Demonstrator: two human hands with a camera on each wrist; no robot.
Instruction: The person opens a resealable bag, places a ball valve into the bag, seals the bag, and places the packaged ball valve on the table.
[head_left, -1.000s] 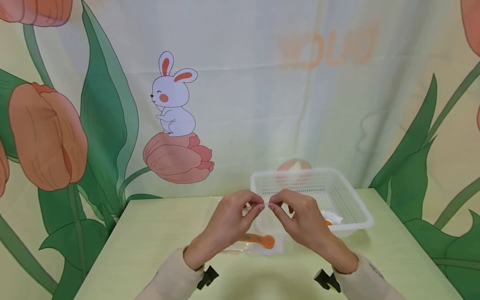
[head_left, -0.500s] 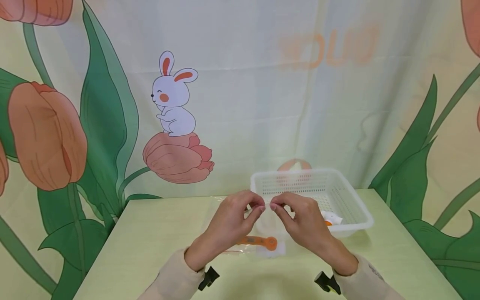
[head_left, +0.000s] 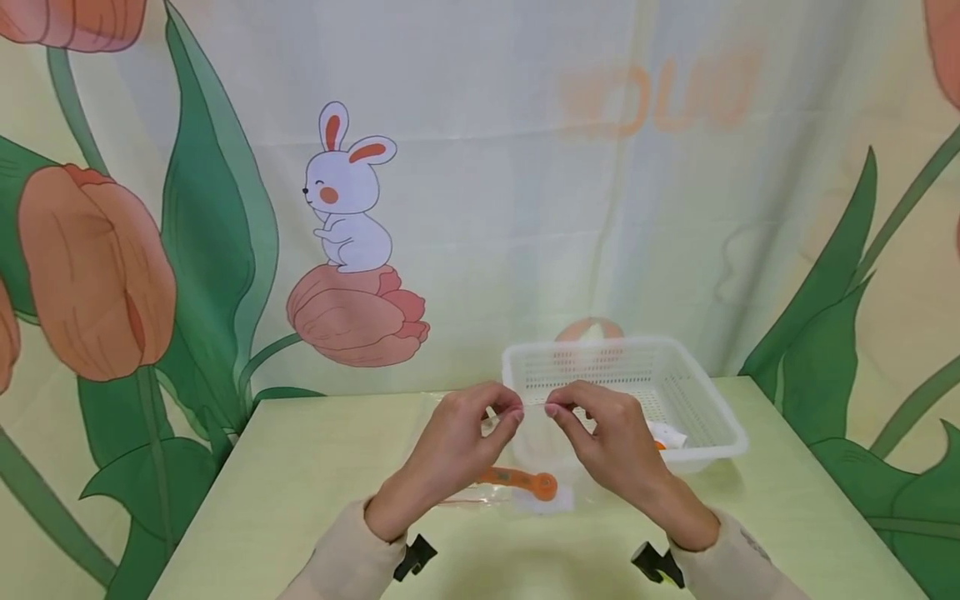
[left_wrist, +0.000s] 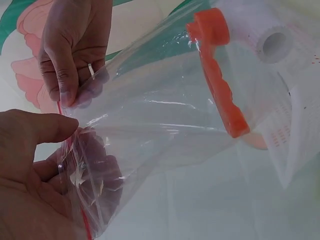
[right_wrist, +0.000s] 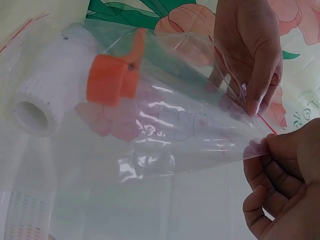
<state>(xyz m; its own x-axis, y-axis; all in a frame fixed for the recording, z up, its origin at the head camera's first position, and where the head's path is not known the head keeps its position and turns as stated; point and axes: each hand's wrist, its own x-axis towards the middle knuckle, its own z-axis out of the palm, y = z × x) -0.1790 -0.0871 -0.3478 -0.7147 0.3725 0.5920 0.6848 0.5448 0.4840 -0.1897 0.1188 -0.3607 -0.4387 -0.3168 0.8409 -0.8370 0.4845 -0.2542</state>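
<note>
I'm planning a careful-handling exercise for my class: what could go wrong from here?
1. The clear bag is creased by its red strip near the left hand, so the strip might close unevenly.
2. The right hand pinches only the edge and could slip.
3. The orange part might strain the film.

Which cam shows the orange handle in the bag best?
Left wrist: the orange handle shows at full length through the clear bag. Right wrist shows mostly its round end, the rest foreshortened. Head shows it small, partly hidden behind the left hand.
</note>
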